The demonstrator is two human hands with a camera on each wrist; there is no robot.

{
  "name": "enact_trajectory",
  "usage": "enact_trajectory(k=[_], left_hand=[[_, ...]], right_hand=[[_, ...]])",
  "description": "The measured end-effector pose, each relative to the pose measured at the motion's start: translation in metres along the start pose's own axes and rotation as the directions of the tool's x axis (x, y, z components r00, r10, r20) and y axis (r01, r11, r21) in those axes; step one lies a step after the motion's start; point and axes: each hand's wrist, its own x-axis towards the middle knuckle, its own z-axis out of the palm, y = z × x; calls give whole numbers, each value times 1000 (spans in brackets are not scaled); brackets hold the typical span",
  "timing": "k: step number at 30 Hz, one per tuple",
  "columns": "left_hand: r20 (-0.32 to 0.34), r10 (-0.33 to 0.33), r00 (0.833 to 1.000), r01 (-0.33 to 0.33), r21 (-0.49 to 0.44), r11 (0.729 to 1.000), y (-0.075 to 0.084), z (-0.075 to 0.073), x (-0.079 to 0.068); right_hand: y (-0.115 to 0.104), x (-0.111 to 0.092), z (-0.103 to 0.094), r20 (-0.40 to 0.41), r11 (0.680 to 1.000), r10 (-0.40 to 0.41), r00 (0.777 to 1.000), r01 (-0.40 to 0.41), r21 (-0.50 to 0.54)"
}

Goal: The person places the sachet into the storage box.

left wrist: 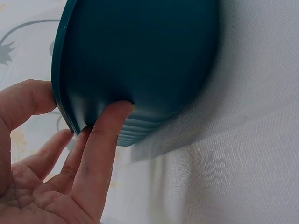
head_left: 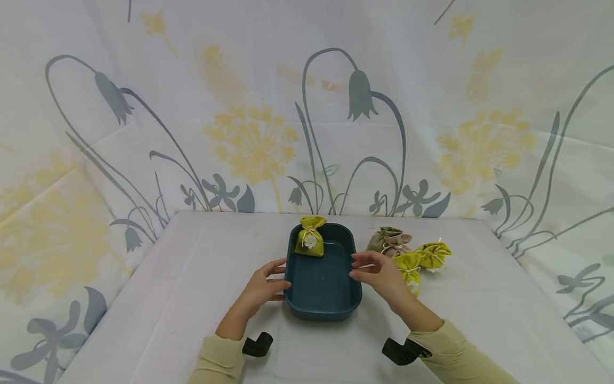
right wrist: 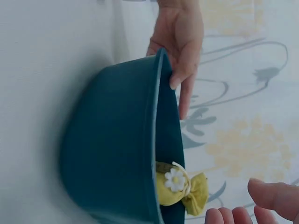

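Observation:
A dark teal plastic bin [head_left: 322,313] stands on the white-covered table. Inside it, at the far left corner, sits a yellow-green drawstring pouch [head_left: 310,242] with a white flower. My left hand [head_left: 261,288] holds the bin's left rim, thumb at the edge and fingers against the outer wall [left wrist: 140,70]. At the right rim hovers my right hand [head_left: 384,274], thumb and fingers slightly bent. The right wrist view shows those fingers [right wrist: 224,215] apart from the bin, gripping nothing.
Right of the bin lie a green pouch [head_left: 378,241], a pinkish-brown pouch [head_left: 397,244] and two yellow-green pouches [head_left: 408,262], close to my right hand. Behind the table hangs a flower-printed cloth [head_left: 336,133]. Black wrist mounts sit at both sleeves.

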Motion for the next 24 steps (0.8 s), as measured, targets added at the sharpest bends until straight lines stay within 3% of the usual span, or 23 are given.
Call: enact_trajectory(k=[6,17,24], left_hand=[[4,2,1000,-2,0,1000,6,1,-4],[-11,-9,1000,9,7,1000,0,0,1],[-12,-12,1000,12,7,1000,1,1,0]], right_hand=[[9,-15,-10,-52,1000,22,998,-23,-10],[30,-35,-34,-151,999,46,987,-46,1],[42,-43,-45,-226,1000,-9,974,5,-18]])
